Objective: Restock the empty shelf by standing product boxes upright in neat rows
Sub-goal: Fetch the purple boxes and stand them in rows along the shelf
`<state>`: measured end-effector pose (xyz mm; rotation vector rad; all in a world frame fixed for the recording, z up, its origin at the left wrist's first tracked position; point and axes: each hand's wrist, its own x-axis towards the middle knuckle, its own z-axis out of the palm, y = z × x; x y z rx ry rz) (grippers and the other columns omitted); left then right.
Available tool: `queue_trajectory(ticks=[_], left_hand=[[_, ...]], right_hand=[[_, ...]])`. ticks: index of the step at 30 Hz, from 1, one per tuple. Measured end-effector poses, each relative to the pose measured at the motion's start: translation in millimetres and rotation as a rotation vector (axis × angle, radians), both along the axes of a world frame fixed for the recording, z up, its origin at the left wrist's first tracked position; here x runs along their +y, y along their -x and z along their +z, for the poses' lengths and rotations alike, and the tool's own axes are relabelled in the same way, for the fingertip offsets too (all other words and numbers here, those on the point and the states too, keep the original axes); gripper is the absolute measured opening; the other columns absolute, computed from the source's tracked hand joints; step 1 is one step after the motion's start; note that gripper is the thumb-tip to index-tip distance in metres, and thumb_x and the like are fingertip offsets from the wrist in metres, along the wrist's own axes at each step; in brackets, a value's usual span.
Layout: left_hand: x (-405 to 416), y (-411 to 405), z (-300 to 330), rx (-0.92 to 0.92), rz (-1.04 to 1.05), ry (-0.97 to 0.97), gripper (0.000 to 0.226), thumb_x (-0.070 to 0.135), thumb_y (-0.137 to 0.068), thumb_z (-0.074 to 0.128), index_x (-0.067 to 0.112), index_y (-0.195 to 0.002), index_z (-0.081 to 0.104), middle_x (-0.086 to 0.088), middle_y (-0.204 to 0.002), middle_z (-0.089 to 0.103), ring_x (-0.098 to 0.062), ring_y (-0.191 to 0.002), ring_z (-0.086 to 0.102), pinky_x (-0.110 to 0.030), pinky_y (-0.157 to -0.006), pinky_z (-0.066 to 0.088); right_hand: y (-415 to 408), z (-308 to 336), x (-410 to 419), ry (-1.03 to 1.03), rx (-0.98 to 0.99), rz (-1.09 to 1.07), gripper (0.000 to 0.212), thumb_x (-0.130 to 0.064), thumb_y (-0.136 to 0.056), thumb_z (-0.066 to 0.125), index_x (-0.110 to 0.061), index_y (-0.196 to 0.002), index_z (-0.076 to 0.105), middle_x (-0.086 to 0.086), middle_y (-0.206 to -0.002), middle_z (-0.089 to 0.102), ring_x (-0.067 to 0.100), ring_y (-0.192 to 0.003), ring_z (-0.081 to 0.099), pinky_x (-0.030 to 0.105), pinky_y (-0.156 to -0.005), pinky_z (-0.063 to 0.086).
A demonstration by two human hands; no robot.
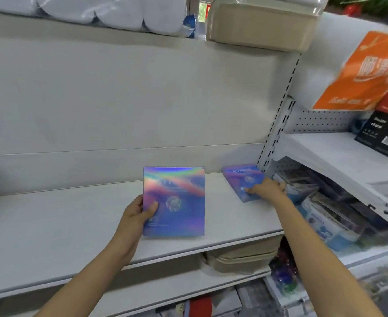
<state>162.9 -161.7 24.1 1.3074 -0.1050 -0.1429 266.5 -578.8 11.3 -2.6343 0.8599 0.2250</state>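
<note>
A flat holographic blue-purple box is held upright over the middle of the white shelf, front face toward me, with my left hand gripping its lower left edge. A second holographic box stands at the shelf's far right end, turned at an angle near the slotted upright. My right hand grips its near lower corner. I cannot tell whether the left box's bottom edge touches the shelf.
White back panel behind the shelf. Beige packs sit above and on the shelf below. To the right, an adjoining rack holds blue and white product packs, dark boxes and an orange sign.
</note>
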Motion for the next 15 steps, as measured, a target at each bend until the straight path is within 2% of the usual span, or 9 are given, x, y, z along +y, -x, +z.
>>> queue_trajectory(ticks=[1, 2, 4, 5, 7, 9, 11, 14, 15], left_hand=[[2, 1, -1, 0.002, 0.007, -0.001, 0.04, 0.026, -0.087, 0.073, 0.009, -0.122, 0.064, -0.008, -0.115, 0.075, -0.024, -0.102, 0.072, -0.028, -0.079, 0.06], [4, 2, -2, 0.005, 0.016, -0.001, 0.041, 0.026, -0.086, 0.074, 0.009, -0.121, 0.064, -0.009, -0.115, 0.075, -0.024, -0.101, 0.072, -0.028, -0.08, 0.06], [10, 3, -3, 0.015, 0.038, 0.001, 0.043, 0.027, -0.083, 0.076, 0.009, -0.12, 0.064, -0.01, -0.115, 0.075, -0.026, -0.102, 0.072, -0.033, -0.083, 0.059], [14, 3, -4, 0.017, 0.048, 0.0, 0.044, 0.027, -0.083, 0.075, 0.009, -0.12, 0.064, -0.01, -0.115, 0.075, -0.028, -0.104, 0.071, -0.036, -0.086, 0.058], [20, 4, -5, 0.017, 0.07, -0.001, 0.045, 0.03, -0.081, 0.072, 0.009, -0.12, 0.064, -0.01, -0.114, 0.075, -0.028, -0.103, 0.072, -0.037, -0.086, 0.057], [26, 5, -5, 0.019, 0.096, -0.001, 0.044, 0.031, -0.08, 0.069, 0.008, -0.118, 0.064, -0.01, -0.113, 0.075, -0.027, -0.1, 0.072, -0.036, -0.084, 0.057], [33, 6, -5, 0.027, 0.119, -0.003, 0.036, 0.024, -0.086, 0.073, 0.007, -0.117, 0.064, -0.011, -0.112, 0.076, -0.028, -0.1, 0.072, -0.038, -0.085, 0.057], [46, 6, -4, 0.028, 0.146, -0.006, 0.03, 0.021, -0.091, 0.07, 0.008, -0.117, 0.064, -0.01, -0.112, 0.076, -0.03, -0.101, 0.072, -0.041, -0.088, 0.056], [51, 6, -4, 0.024, 0.151, -0.011, 0.033, 0.024, -0.089, 0.071, 0.009, -0.118, 0.064, -0.009, -0.112, 0.076, -0.03, -0.102, 0.072, -0.042, -0.089, 0.056]], right_hand=[[6, 16, 9, 0.011, 0.041, 0.02, 0.125, -0.086, -0.038, 0.056, -0.022, -0.145, 0.041, 0.015, -0.145, 0.045, 0.041, -0.132, 0.036, 0.05, -0.104, 0.03], [16, 34, 20, 0.011, 0.073, 0.043, 0.125, -0.086, -0.044, 0.063, -0.019, -0.147, 0.039, 0.014, -0.149, 0.043, 0.04, -0.135, 0.035, 0.048, -0.107, 0.03], [28, 55, 40, -0.017, 0.119, 0.089, 0.1, -0.065, -0.067, 0.079, -0.012, -0.144, 0.043, 0.011, -0.146, 0.045, 0.034, -0.134, 0.04, 0.042, -0.11, 0.035], [28, 58, 44, -0.057, 0.121, 0.113, 0.086, -0.055, -0.072, 0.083, -0.011, -0.138, 0.048, 0.01, -0.14, 0.049, 0.031, -0.13, 0.045, 0.039, -0.108, 0.038], [25, 57, 53, -0.087, 0.143, 0.147, 0.071, -0.047, -0.071, 0.086, -0.011, -0.121, 0.051, 0.007, -0.127, 0.054, 0.028, -0.121, 0.051, 0.037, -0.103, 0.042], [19, 53, 62, -0.133, 0.119, 0.153, 0.082, -0.046, -0.06, 0.092, -0.007, -0.12, 0.052, 0.009, -0.126, 0.056, 0.03, -0.118, 0.054, 0.039, -0.099, 0.046], [12, 51, 70, -0.224, 0.074, 0.107, 0.086, -0.039, -0.056, 0.095, -0.003, -0.12, 0.05, 0.012, -0.117, 0.057, 0.029, -0.106, 0.057, 0.036, -0.081, 0.048], [5, 56, 83, -0.252, -0.065, 0.078, 0.042, -0.028, -0.075, 0.086, -0.003, -0.083, 0.054, 0.01, -0.073, 0.054, 0.022, -0.065, 0.051, 0.029, -0.058, 0.036], [4, 56, 89, -0.282, -0.125, 0.072, 0.035, -0.023, -0.081, 0.081, -0.004, -0.075, 0.052, 0.009, -0.066, 0.05, 0.021, -0.057, 0.046, 0.029, -0.055, 0.032]])
